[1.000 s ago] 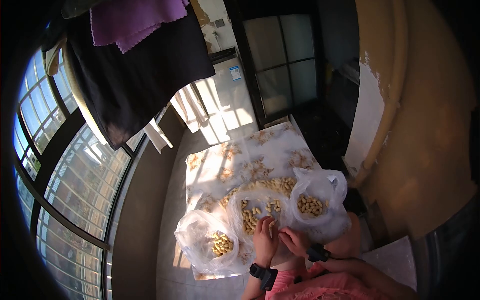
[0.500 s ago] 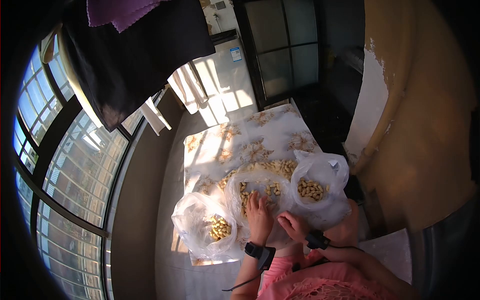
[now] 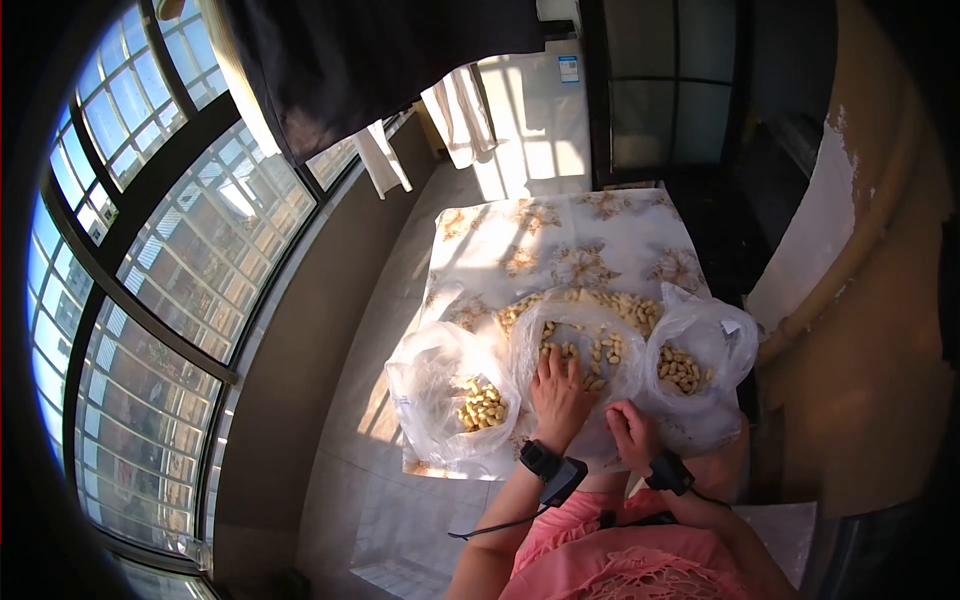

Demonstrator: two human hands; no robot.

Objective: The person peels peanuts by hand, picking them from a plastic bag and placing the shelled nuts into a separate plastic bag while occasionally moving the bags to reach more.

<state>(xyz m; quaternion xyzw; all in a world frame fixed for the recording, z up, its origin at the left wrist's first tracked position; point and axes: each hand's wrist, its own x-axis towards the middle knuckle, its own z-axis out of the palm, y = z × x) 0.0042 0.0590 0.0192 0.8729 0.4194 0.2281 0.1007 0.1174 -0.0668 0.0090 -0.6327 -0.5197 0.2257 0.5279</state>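
My left hand (image 3: 560, 398) reaches into the middle clear plastic bag (image 3: 523, 372), fingers stretched out over the unshelled peanuts (image 3: 607, 350) lying in it. Just right of it, at the near edge of the same bag, my right hand (image 3: 634, 436) is closed with its fingers curled in; whatever it may hold is hidden. To the left stands an open plastic bag (image 3: 420, 400) with a pile of yellowish peanuts (image 3: 482, 406). On the right, another open bag (image 3: 735, 350) holds browner peanuts (image 3: 680, 371). More peanuts (image 3: 630, 305) form a band behind the middle bag.
The bags rest on a table with a white flowered cloth (image 3: 480, 270). Dark and white clothes (image 3: 400, 70) hang at the upper left, beside a barred window (image 3: 210, 270). A peeling wall (image 3: 815, 240) stands to the right, a dark-framed glass door (image 3: 670, 110) behind.
The camera view has swung left, so the table appears further right. My left hand stays in the middle bag; my right hand, still closed, now points more straight ahead.
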